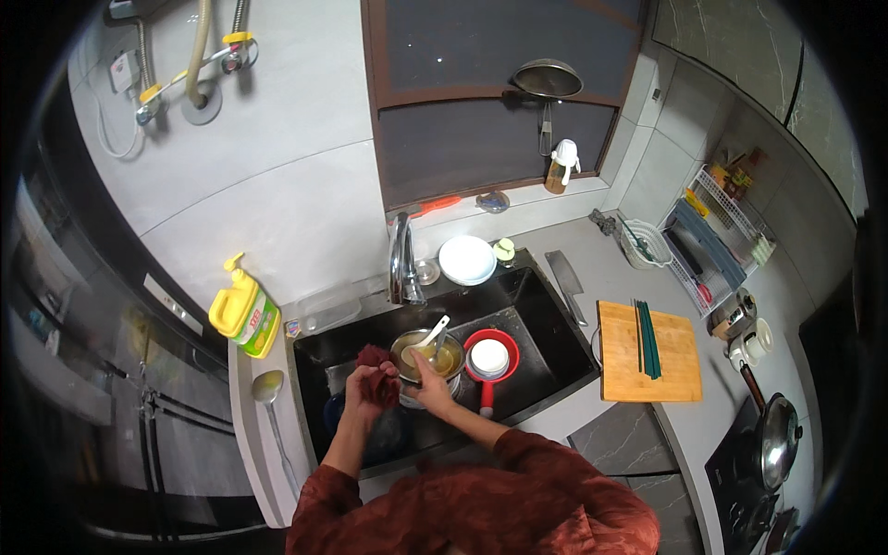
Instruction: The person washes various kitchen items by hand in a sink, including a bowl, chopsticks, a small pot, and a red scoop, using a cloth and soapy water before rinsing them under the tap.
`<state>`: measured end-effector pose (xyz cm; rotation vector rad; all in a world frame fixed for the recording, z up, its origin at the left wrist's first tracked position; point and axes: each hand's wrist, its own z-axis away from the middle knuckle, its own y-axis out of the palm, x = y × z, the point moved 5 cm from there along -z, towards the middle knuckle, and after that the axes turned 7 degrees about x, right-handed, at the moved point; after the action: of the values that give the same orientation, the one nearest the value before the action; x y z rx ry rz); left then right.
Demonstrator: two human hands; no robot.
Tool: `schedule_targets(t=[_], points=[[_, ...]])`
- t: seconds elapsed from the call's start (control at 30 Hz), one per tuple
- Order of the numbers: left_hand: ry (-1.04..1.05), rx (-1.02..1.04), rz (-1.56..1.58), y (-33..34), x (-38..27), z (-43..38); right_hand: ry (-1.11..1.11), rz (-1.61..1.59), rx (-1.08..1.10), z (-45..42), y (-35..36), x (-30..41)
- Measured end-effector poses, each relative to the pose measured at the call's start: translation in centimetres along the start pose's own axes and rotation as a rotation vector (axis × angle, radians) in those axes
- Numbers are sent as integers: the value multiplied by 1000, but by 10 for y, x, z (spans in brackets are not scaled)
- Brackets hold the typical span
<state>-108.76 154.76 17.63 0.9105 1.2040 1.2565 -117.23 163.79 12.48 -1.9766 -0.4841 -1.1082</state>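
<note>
Over the left part of the black sink [548,298], my left hand [364,392] holds a bunched dark red cloth [378,378]. My right hand [433,392] grips the near rim of a metal bowl [399,343], its fingers over the inside and its thumb outside. In the bowl are yellowish liquid, a white spoon [437,329] and a metal spoon [440,343]. Beneath it sits another dish, mostly hidden by my hand. Just right of the bowl, a red-handled pan [515,354] holds a small white bowl [490,356]. A dark blue item [334,409] lies partly hidden below my left forearm.
Behind the sink stand a chrome faucet [402,260] and white bowls [467,259]. A yellow detergent bottle [246,309] and a ladle [272,409] are at left. On the right counter lie a cleaver [565,277] and a wooden cutting board [617,354] with green chopsticks [648,340].
</note>
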Motion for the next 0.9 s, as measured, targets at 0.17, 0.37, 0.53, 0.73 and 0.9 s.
schedule_targets(t=[0.17,0.37,0.53,0.73,0.9], points=[[-169,167,99,19,36,0,-169,174,-187,-27,-22,33],[-411,63,-155,0,35,29,-408,435,115,-57,-41,37],[-294,-180,-1468,-61,-12,26,-430,621,649,-51,-14,13],[51,-354,-2511,-59,-39,19,478,-271,758,-3,26,-12],[346,-466,-2378,-62,-45,9,1008,-1659,599,21,76,17]])
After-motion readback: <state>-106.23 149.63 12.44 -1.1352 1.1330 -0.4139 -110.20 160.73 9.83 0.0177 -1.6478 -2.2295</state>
